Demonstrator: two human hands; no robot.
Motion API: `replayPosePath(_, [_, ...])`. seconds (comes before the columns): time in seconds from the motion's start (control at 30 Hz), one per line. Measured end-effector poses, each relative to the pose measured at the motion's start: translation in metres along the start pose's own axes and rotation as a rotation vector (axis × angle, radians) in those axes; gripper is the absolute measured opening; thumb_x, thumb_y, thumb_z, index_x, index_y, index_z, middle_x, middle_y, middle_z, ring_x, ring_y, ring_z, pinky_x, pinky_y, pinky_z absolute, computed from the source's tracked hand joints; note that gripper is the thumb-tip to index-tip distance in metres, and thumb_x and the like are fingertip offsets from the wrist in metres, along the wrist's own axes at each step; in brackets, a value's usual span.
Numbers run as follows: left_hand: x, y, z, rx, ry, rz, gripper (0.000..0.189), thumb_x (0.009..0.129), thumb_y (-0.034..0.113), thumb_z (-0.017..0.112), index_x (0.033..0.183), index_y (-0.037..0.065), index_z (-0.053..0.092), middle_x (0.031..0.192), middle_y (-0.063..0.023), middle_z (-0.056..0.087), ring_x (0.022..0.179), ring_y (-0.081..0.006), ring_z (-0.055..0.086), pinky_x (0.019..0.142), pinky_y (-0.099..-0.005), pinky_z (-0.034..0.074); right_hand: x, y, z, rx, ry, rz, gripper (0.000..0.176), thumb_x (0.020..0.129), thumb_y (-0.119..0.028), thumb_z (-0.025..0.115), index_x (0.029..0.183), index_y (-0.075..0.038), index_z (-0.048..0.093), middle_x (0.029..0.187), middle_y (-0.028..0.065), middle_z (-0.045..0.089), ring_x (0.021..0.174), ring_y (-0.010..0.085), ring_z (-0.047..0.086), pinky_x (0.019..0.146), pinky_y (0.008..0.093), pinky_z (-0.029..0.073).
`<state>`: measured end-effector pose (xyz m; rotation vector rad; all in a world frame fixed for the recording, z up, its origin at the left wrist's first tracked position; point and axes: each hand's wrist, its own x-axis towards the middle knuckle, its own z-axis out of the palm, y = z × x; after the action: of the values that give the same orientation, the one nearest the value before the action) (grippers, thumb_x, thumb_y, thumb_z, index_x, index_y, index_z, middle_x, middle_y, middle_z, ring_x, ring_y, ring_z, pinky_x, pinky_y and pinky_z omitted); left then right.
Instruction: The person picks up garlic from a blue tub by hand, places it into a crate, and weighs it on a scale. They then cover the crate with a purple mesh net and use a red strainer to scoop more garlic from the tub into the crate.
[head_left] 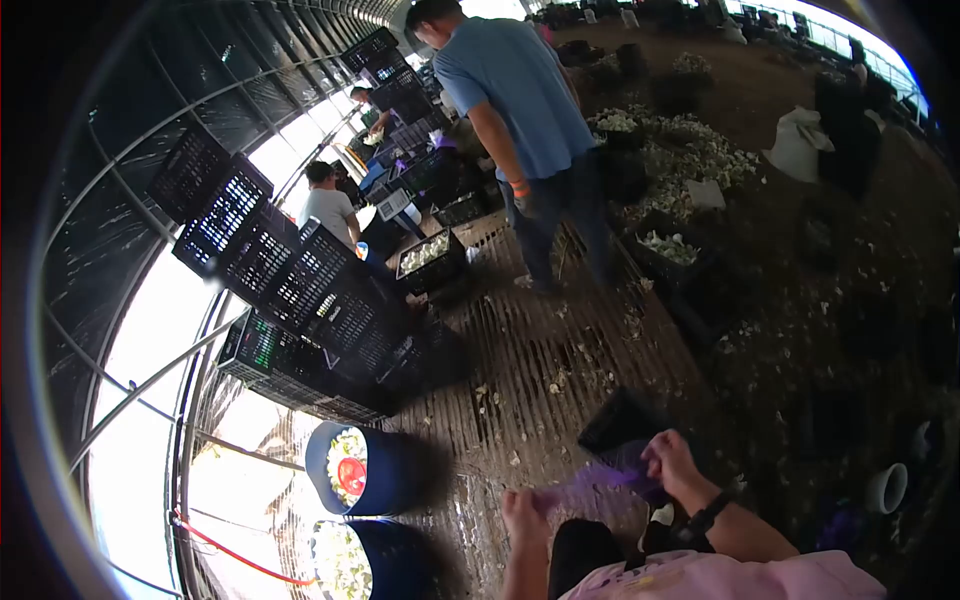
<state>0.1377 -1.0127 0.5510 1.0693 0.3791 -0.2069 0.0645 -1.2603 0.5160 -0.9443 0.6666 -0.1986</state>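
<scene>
A thin purple mesh (598, 484), which looks like a net bag, is stretched between my two hands in front of my body. My left hand (524, 516) is closed on its left end. Higher up, my right hand (671, 461) pinches the right end, with a dark band on that wrist. Just beyond the mesh is a black crate (618, 420) on the slatted floor, its contents too dark to make out.
At left stand a blue tub (395, 480) of pale trimmings holding a red bowl (351, 476), and a second tub (395, 560). Black crates (320, 275) are stacked beyond. A person in blue (525, 90) stands ahead. A white bucket (888, 489) lies right.
</scene>
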Motion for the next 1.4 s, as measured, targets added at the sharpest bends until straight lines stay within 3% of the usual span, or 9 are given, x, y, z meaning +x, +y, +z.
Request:
replayPosePath(0.1, [0.06,0.017,-0.038,-0.308,0.257,-0.101,0.009,0.085,0.003,0.047,0.078,0.007,0.048,0.065,-0.0062,0.053,0.049,-0.016,0.051,0.042,-0.0297,0.045,0.032,0.007,-0.067,0.056,0.286,0.07,0.004,0.089,-0.013,0.046,0.087,-0.01,0.047,0.064,0.0073,0.054,0.041,0.0104,0.039,0.035,0.0229,0.031])
replayPosePath(0.23, [0.088,0.025,-0.037,-0.031,0.107,-0.187,0.006,0.085,0.004,0.049,0.079,0.007,0.047,0.064,-0.0059,0.052,0.05,-0.0151,0.051,0.042,-0.0288,0.045,0.008,-0.031,-0.087,-0.09,0.263,-0.02,0.006,0.089,-0.013,0.047,0.091,-0.007,0.048,0.066,0.0085,0.056,0.044,0.0097,0.044,0.036,0.0221,0.031])
replayPosePath(0.5, [0.094,-0.008,0.15,0.75,-0.656,0.596,0.009,0.089,0.006,0.052,0.083,0.005,0.046,0.067,-0.0029,0.051,0.054,-0.0103,0.048,0.049,-0.0236,0.043,-0.048,-0.033,0.034,-0.255,-0.297,0.131,0.033,0.09,-0.024,0.055,0.115,-0.002,0.053,0.098,0.0041,0.061,0.082,0.0081,0.056,0.067,0.0243,0.045])
replayPosePath(0.73, [0.064,-0.002,0.177,0.845,-1.084,0.514,0.01,0.086,0.011,0.057,0.085,0.006,0.049,0.065,-0.0096,0.054,0.057,-0.024,0.058,0.053,-0.0332,0.046,-0.026,-0.017,0.058,-0.503,-0.375,-0.274,0.037,0.09,-0.017,0.056,0.123,-0.001,0.05,0.114,0.0079,0.058,0.105,0.0143,0.054,0.091,0.0307,0.044])
replayPosePath(0.87, [0.077,0.0,0.159,0.986,-1.148,0.652,0.012,0.085,0.012,0.058,0.086,0.006,0.048,0.065,-0.0111,0.055,0.056,-0.0291,0.057,0.052,-0.0344,0.046,-0.032,-0.022,0.066,0.6,-0.118,0.05,0.03,0.092,-0.017,0.049,0.118,-0.004,0.052,0.108,0.0084,0.06,0.098,0.0224,0.06,0.085,0.0399,0.05])
replayPosePath(1.0, [0.09,-0.01,0.154,0.929,-1.182,0.583,0.016,0.084,0.014,0.062,0.087,0.006,0.049,0.064,-0.0084,0.055,0.054,-0.0235,0.056,0.052,-0.0326,0.045,-0.011,0.032,0.111,0.579,0.122,-0.042,0.023,0.091,-0.019,0.052,0.109,-0.005,0.055,0.097,0.0036,0.061,0.083,0.0157,0.062,0.073,0.031,0.053])
replayPosePath(1.13, [0.104,-0.029,0.136,0.539,-1.156,0.018,0.028,0.082,0.017,0.066,0.1,0.003,0.05,0.088,-0.0046,0.061,0.075,-0.0157,0.058,0.068,-0.0256,0.046,0.005,0.042,0.127,0.485,0.261,-0.272,0.013,0.089,-0.015,0.057,0.098,-0.007,0.058,0.087,0.0002,0.059,0.071,0.0096,0.057,0.061,0.0254,0.048])
replayPosePath(1.27, [0.114,0.0,0.122,1.082,-1.101,0.6,0.041,0.082,0.025,0.067,0.112,0.002,0.051,0.089,-0.0031,0.062,0.079,-0.0112,0.057,0.072,-0.0234,0.046,0.008,0.043,0.118,0.314,0.469,-0.349,0.004,0.087,-0.006,0.058,0.084,-0.004,0.059,0.076,-0.0006,0.057,0.068,0.0084,0.055,0.06,0.0221,0.046])
replayPosePath(1.4, [0.119,-0.002,0.111,1.042,-1.246,-0.222,0.025,0.084,0.022,0.065,0.095,-0.001,0.066,0.082,-0.003,0.065,0.072,-0.008,0.057,0.068,-0.0235,0.047,0.009,0.05,0.13,0.293,0.322,-0.38,0.007,0.088,-0.003,0.056,0.091,0.0,0.062,0.078,-0.0003,0.059,0.069,0.0077,0.054,0.062,0.0215,0.047])
